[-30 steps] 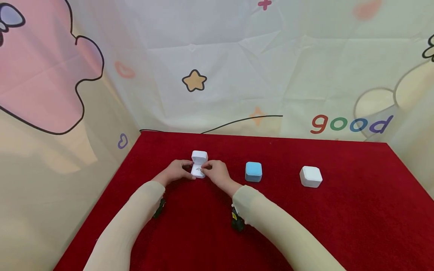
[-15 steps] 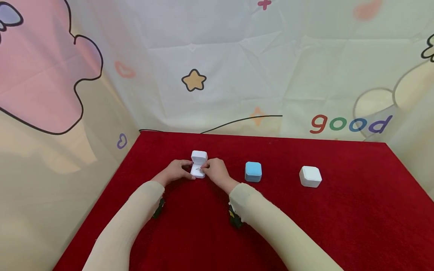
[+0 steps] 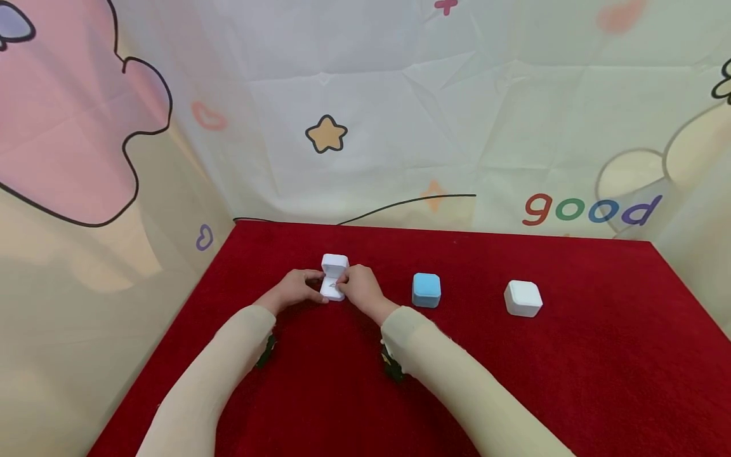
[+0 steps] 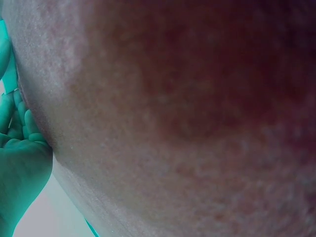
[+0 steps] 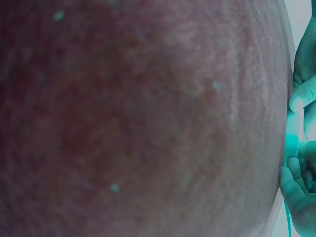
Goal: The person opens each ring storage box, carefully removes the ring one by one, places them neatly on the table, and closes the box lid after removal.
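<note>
A white ring box [image 3: 334,264] stands with its lid raised on the red cloth, left of the middle. My left hand [image 3: 293,288] grips the left side of its base between thumb and fingers. Inside, on the white cushion, a small silvery ring [image 3: 332,285] shows. From the right, my right hand [image 3: 363,289] reaches into the box with fingers curled and pinches the ring at its fingertips. In the right wrist view, the side of the box [image 5: 292,133] appears between the two hands, tinted green. Both wrist views are mostly filled by blurred skin.
A closed light-blue box [image 3: 426,290] stands to the right of my right hand. Farther right is a closed white box [image 3: 523,298]. The red cloth [image 3: 605,330] covers the table, and a printed curtain [image 3: 394,127] hangs behind and at the sides.
My right wrist and sleeve have shifted a little left, and the right hand has turned slightly over the box. The left hand and the boxes stay in place.
</note>
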